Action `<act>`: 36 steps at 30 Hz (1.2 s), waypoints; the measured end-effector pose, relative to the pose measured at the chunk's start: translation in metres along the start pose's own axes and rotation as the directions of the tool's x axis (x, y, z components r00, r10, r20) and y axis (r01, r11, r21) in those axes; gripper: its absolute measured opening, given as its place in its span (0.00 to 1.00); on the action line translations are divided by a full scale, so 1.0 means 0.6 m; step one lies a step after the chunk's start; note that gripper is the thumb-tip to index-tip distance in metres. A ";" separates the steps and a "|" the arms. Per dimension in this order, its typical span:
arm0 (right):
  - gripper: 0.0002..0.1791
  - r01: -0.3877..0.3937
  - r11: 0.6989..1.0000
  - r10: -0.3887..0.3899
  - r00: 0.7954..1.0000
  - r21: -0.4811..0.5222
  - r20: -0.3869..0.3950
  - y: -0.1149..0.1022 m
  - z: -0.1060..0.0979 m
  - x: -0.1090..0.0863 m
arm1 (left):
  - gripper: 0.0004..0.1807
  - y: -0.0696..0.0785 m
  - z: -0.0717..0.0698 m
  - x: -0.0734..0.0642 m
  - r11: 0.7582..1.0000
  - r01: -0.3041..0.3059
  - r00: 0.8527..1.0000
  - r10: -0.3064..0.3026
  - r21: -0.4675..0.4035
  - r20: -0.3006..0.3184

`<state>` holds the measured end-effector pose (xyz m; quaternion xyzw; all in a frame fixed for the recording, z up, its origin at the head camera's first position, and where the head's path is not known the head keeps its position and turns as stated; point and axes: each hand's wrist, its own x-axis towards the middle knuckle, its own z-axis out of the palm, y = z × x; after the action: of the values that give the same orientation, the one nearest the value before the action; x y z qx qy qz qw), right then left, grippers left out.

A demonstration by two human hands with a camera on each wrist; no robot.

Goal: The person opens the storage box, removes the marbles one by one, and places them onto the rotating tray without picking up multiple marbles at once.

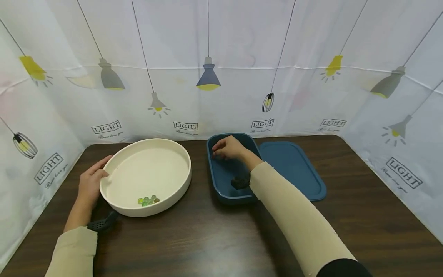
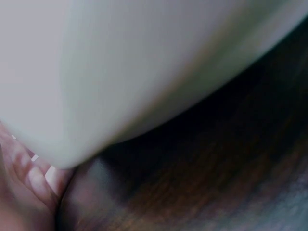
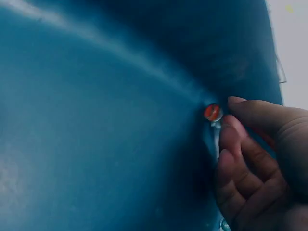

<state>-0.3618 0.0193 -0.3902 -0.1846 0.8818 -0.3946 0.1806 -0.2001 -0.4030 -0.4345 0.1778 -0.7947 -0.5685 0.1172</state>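
Observation:
At the left stands a round cream tray (image 1: 147,165) with a raised rim. My left hand (image 1: 90,182) grips its left edge, thumb inside and the other fingers outside the wall. Several green, yellow and brown glass marbles (image 1: 148,201) lie together at the tray's near side. My right hand (image 1: 229,149) reaches into a deep blue rectangular container (image 1: 226,184), at its far left. In the right wrist view a clear marble with an orange swirl (image 3: 212,112) sits just beyond the fingertips, in the container's corner; thumb and bent fingers stand slightly apart beside it.
A flat blue lid (image 1: 294,169) lies on the dark wooden table (image 1: 214,242), right of the container. White curtains (image 1: 235,96) printed with lamps hang behind and at both sides. Another small clear marble (image 3: 224,224) shows below the right hand.

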 end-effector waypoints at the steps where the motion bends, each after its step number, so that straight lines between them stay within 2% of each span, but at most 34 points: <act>1: 0.12 -0.003 1.000 0.003 1.000 0.000 0.003 0.002 0.001 0.000 | 0.32 0.000 0.001 0.000 1.000 0.003 1.000 -0.003 -0.002 0.000; 4: 0.11 0.000 1.000 0.001 1.000 -0.025 0.014 0.005 0.005 0.000 | 0.32 0.001 0.002 0.000 1.000 0.015 1.000 -0.015 -0.011 0.004; 10: 0.10 0.039 0.989 -0.036 0.999 -0.141 0.020 0.004 0.014 0.005 | 0.32 0.000 0.002 0.000 0.999 0.027 1.000 -0.027 0.040 0.013; 13: 0.09 0.056 0.981 -0.055 0.998 -0.184 0.012 0.001 0.019 0.007 | 0.32 -0.001 0.002 -0.001 0.999 0.026 0.999 -0.027 0.039 0.018; 19: 0.09 0.084 0.970 -0.089 0.996 -0.227 -0.011 -0.008 0.017 0.004 | 0.32 0.001 0.002 -0.001 0.999 0.021 1.000 -0.022 0.035 0.013; 22: 0.11 0.089 0.977 -0.099 0.994 -0.194 -0.042 -0.023 0.004 -0.009 | 0.32 0.003 0.004 0.000 0.999 0.016 1.000 -0.017 0.052 0.018; 27: 0.16 0.089 0.993 -0.094 0.993 -0.083 -0.065 -0.058 -0.017 -0.044 | 0.33 0.004 0.005 0.002 0.999 0.040 0.999 -0.041 0.025 0.021; 31: 0.16 0.163 0.986 -0.164 0.984 -0.020 -0.069 -0.088 -0.015 -0.077 | 0.32 0.005 0.004 0.002 0.999 0.035 0.999 -0.036 0.037 0.018; 36: 0.14 0.305 0.948 -0.291 0.946 0.086 -0.145 -0.137 0.027 -0.117 | 0.32 0.005 0.005 0.002 0.998 0.037 0.999 -0.038 0.040 0.015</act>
<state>-0.2786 -0.0093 -0.3254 -0.2798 0.8311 -0.4755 0.0704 -0.2026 -0.4001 -0.4325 0.1906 -0.8033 -0.5559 0.0966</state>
